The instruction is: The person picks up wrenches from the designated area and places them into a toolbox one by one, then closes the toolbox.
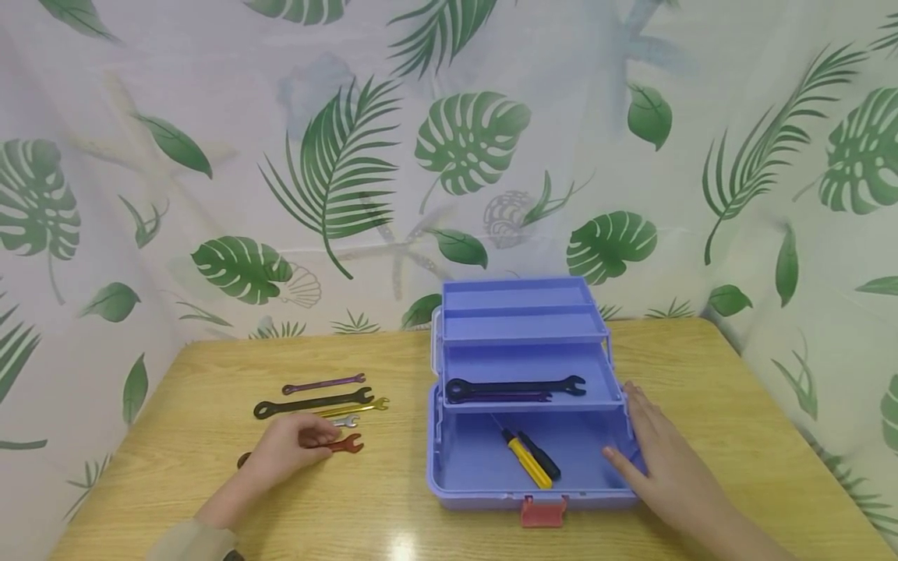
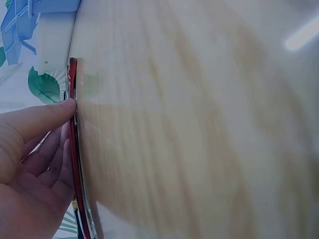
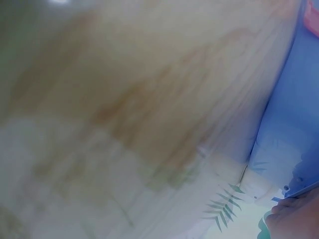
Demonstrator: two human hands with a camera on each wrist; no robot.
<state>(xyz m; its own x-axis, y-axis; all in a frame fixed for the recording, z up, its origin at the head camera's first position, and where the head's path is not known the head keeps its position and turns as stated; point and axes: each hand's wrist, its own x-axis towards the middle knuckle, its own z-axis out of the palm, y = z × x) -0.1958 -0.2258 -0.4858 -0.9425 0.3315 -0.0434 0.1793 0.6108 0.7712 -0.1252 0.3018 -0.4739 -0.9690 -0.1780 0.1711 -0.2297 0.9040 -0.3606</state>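
Note:
On the left of the table, my left hand [image 1: 291, 446] pinches a red combination wrench [image 1: 348, 444] between thumb and fingers. The left wrist view has the thumb on the edge of the red wrench [image 2: 75, 144], which lies low along the tabletop. A silver wrench [image 1: 346, 421], partly hidden by the hand, lies just beyond. Farther back are a gold wrench [image 1: 361, 407], a black wrench [image 1: 316, 402] and a small purple wrench [image 1: 323, 384]. My right hand [image 1: 666, 460] rests with straight fingers against the right side of an open blue-purple toolbox [image 1: 463, 499], thumb over its rim.
The toolbox's lower tray holds a large black wrench [image 1: 515, 387] and a smaller purple wrench [image 1: 505, 397]. In its bottom lie a yellow-handled screwdriver [image 1: 529, 463] and a black-handled tool [image 1: 540, 456]. A pink latch [image 1: 543, 513] hangs in front. A leaf-patterned curtain [image 1: 393, 171] stands behind the table.

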